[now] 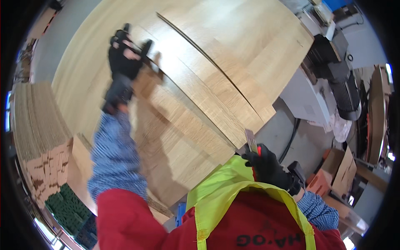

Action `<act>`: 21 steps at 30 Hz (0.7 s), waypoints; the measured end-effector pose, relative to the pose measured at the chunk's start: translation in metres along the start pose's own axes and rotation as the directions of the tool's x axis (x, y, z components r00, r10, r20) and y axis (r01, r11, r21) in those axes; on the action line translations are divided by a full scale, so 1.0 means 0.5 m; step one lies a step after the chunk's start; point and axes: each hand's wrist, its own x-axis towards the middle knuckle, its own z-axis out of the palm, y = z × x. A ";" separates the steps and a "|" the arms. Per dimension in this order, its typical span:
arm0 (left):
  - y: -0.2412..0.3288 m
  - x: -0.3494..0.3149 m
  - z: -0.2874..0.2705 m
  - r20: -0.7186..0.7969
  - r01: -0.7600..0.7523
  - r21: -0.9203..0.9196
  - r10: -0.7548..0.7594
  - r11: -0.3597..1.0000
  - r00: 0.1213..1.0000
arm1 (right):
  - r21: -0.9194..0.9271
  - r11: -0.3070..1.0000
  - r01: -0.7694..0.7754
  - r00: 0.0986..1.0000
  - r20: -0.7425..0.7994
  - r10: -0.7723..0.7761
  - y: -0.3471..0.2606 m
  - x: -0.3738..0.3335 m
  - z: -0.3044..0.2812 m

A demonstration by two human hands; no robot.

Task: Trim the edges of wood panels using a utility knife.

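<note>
My left hand point(125, 56), in a black glove with bare fingertips, reaches far over the wood-grain boards, slightly blurred. Its fingers are apart, with the thumb by the far end of a narrow wood-grain strip point(200, 83); whether it touches the strip is unclear. Close to my body, my right hand point(268, 166), also black-gloved, is closed around a flat-bladed scraper point(251, 141) with red on its handle. The blade points up beside the near end of the strip. Another wood-grain board point(166, 137) lies on the strip's left, with a dark seam between them.
Stacked boards point(39, 121) rise at the left above a green plastic crate point(68, 208). On the right are a black motor-like machine part point(343, 91), a dark cable point(291, 141) on the grey floor and an orange bin point(321, 181) among board offcuts.
</note>
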 end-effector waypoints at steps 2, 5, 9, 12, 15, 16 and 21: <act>-0.107 0.063 0.032 0.276 0.205 -0.107 -0.169 0.973 0.946 | 0.022 1.000 0.017 0.999 -0.049 -0.016 -0.031 0.023 0.016; -0.119 0.108 0.042 0.539 0.479 -0.329 -0.255 0.814 0.803 | -0.003 1.000 -0.018 0.996 -0.086 0.018 -0.044 0.057 0.022; -0.165 0.110 0.050 0.749 0.657 -0.411 -0.176 0.632 0.638 | -0.193 0.981 0.021 0.996 -0.083 -0.038 -0.051 0.059 0.021; -0.232 0.056 0.032 0.543 0.385 -0.426 -0.109 0.819 0.832 | 0.203 0.963 -0.178 0.980 -0.049 0.191 -0.056 0.064 -0.004; -0.222 0.028 0.004 0.556 0.428 -0.406 -0.154 0.807 0.817 | -0.119 0.978 -0.171 0.984 0.027 0.175 -0.054 0.064 -0.074; -0.208 0.026 -0.010 0.562 0.435 -0.396 -0.161 0.808 0.811 | -0.460 0.887 0.022 0.999 0.044 -0.001 -0.045 0.055 -0.093; -0.018 -0.003 -0.058 0.142 -0.022 -0.315 0.070 0.949 0.987 | -0.784 0.546 0.295 0.949 0.174 -0.263 -0.024 0.030 -0.108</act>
